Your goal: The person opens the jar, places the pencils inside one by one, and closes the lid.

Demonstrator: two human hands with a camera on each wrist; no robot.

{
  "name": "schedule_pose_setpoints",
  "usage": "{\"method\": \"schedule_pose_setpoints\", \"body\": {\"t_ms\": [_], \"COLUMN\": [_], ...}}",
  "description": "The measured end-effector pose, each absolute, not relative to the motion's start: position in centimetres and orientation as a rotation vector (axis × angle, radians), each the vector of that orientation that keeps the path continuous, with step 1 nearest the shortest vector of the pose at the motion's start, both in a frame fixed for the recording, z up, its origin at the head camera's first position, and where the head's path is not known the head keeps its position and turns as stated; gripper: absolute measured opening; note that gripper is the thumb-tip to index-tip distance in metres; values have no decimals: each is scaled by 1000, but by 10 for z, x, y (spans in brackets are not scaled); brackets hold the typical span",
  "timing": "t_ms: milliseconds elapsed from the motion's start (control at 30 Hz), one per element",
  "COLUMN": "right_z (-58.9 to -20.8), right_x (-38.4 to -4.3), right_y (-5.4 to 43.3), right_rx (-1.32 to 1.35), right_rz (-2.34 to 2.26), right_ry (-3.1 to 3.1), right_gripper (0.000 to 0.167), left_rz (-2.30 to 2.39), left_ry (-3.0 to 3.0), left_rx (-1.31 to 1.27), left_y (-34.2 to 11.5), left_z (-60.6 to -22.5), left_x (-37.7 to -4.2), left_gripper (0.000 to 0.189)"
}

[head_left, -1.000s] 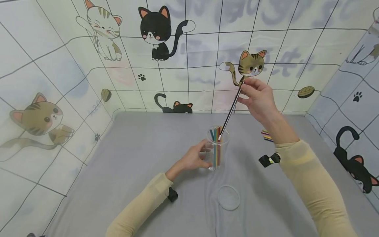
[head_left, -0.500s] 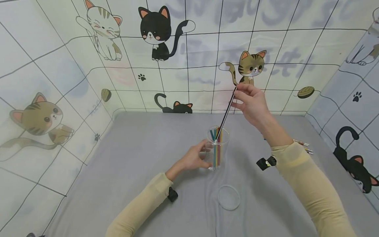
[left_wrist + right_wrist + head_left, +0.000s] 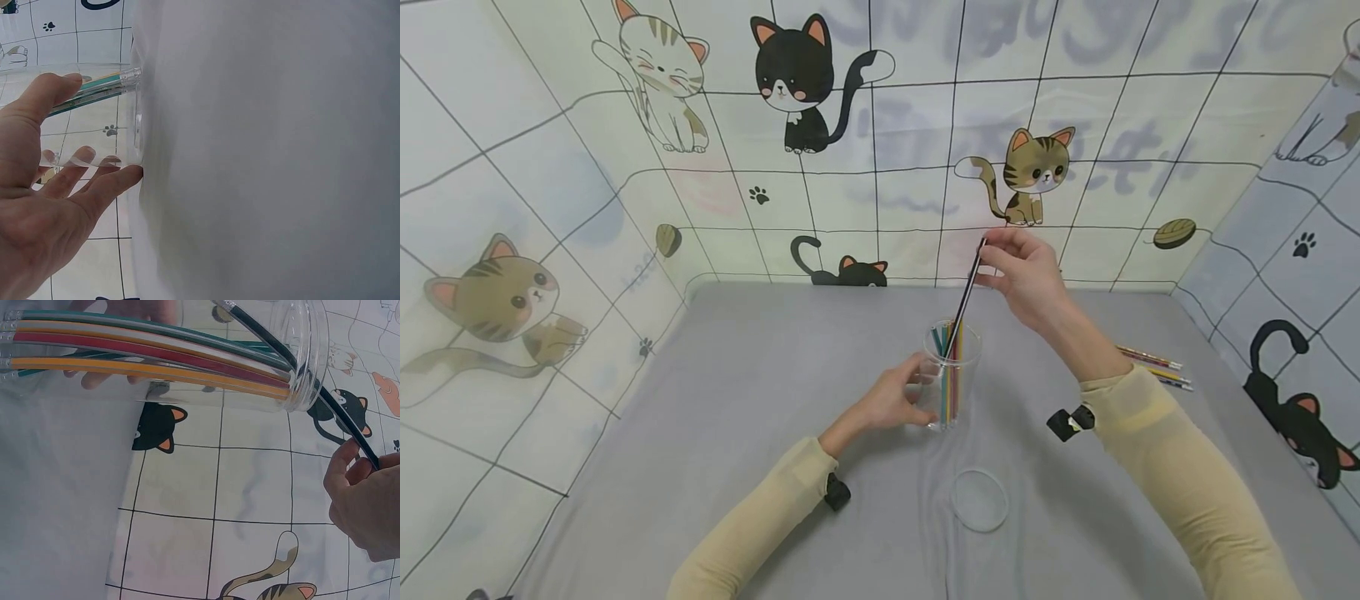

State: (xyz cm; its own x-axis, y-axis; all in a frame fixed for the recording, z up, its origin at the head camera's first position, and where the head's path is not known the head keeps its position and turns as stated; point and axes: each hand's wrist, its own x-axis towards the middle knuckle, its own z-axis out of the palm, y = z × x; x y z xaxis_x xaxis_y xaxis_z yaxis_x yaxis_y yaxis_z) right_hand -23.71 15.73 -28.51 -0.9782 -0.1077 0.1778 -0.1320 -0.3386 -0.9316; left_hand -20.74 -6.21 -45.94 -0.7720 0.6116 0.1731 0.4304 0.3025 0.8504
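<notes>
A clear jar [image 3: 967, 387] stands upright on the table, with several coloured pencils [image 3: 187, 356] leaning inside it. My left hand [image 3: 891, 398] holds the jar low on its left side, thumb on one side and fingers on the other. Above it, my right hand [image 3: 1024, 273] pinches a black pencil [image 3: 967, 290] near its upper end. That pencil slants down through the jar's mouth, and in the right wrist view its silver-banded end [image 3: 226, 305] is inside the rim. A teal pencil [image 3: 90, 94] shows through the jar wall beside my left thumb.
Several more pencils [image 3: 1153, 367] lie on the grey tablecloth [image 3: 775, 350] at the right, partly behind the right forearm. A clear round lid [image 3: 979, 500] lies in front of the jar. Cat-printed cloth walls [image 3: 917, 192] enclose the table's back and sides.
My right hand has moved down and left, lowering the black pencil further into the jar. The pencils on the right have come out from behind the forearm. My left hand stays put.
</notes>
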Motion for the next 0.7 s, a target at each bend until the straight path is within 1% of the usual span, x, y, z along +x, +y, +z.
{"method": "schedule_pose_setpoints", "body": {"t_ms": [400, 700], "right_z": [-298, -307], "right_x": [-234, -231], "right_y": [153, 151], "right_rx": [328, 344], "right_rz": [2500, 2500], "right_ry": [-1901, -1920], "right_gripper": [12, 11], "left_rz": [1492, 1465], "left_ry": [2378, 2390], "left_rx": [970, 987], "left_y": [-62, -63], "left_z": [-461, -461], "left_x": [-207, -207], "left_gripper": [84, 88]}}
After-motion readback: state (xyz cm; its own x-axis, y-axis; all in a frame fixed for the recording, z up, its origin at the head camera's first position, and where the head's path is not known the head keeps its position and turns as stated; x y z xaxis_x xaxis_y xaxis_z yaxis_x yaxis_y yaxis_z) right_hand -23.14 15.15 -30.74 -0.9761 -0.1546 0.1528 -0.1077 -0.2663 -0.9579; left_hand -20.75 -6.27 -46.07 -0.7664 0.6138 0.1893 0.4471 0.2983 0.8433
